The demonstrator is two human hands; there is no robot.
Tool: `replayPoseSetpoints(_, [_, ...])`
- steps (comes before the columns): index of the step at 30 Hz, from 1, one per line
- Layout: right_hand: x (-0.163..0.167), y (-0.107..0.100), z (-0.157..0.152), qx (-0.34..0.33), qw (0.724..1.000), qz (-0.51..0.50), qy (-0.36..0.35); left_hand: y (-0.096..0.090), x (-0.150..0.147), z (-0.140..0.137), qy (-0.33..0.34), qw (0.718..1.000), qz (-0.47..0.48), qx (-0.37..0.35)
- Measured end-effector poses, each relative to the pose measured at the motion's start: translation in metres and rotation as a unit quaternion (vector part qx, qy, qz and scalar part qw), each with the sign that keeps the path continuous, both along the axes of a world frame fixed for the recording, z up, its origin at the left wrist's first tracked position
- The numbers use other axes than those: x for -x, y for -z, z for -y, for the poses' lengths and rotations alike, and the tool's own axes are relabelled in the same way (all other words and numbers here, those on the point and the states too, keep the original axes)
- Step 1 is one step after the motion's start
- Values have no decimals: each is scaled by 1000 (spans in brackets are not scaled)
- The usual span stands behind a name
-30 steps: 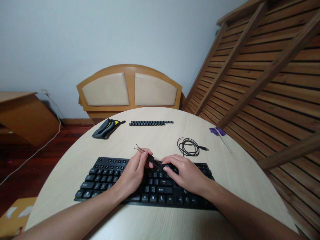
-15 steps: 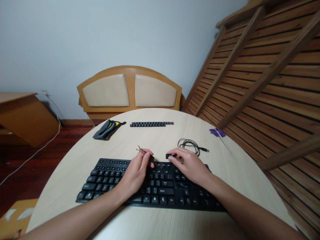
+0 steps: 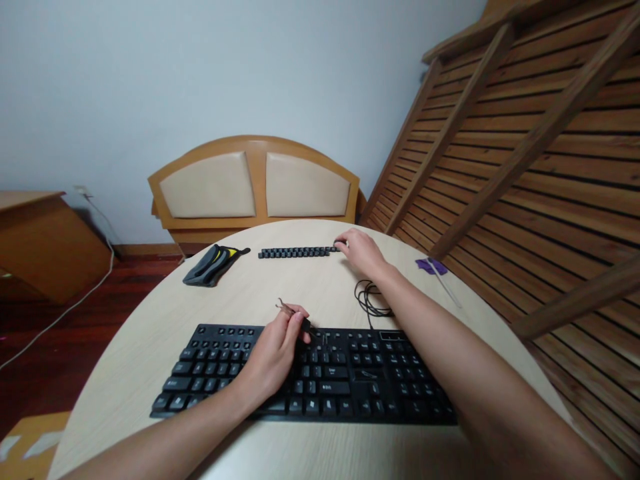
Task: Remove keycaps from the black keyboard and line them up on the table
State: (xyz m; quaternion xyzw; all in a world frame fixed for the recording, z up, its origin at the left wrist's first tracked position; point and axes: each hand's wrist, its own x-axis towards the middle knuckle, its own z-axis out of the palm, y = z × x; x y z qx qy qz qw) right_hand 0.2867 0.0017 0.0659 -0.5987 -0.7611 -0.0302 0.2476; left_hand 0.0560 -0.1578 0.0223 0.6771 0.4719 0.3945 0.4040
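Observation:
A black keyboard (image 3: 333, 371) lies across the near part of the round table (image 3: 320, 440), with several keys absent along its upper rows. My left hand (image 3: 275, 341) hovers over its middle, closed around a thin wire keycap puller (image 3: 285, 307) with a black handle. Across the table, my right hand (image 3: 364, 252) pinches a dark keycap (image 3: 340, 243) at the right end of the lined-up loose keycaps (image 3: 295, 253). Fingers partly cover that keycap, so I cannot tell whether it touches the tabletop.
A grey, black and yellow pouch (image 3: 213, 265) lies at the left. The coiled black cable (image 3: 367, 300) sits behind the keyboard under my right forearm. At the right are a purple cloth (image 3: 425, 266) and a thin light stick (image 3: 446, 285). Wooden slats (image 3: 500, 200) lean alongside.
My right hand has carried the keycap from above the keyboard to the far row's right end. My left hand stays nearly where it was, still holding the puller.

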Motion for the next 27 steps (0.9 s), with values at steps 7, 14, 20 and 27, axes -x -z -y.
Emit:
replayPoseSetpoints(7, [-6,42,-27,6,998,-24,56,0,0,0,-1,1000,3,9])
replayPoseSetpoints(14, [-14,68,-33,22,998,-28,49,2,1,1,3,1000,1,-7])
replayPoseSetpoints(20, [-11,75,-38,28,998,-27,41,3,0,0,2,1000,-4,-5])
replayPoseSetpoints(27, [-9,79,-43,29,999,-33,31,2,0,0,0,1000,-8,-2])
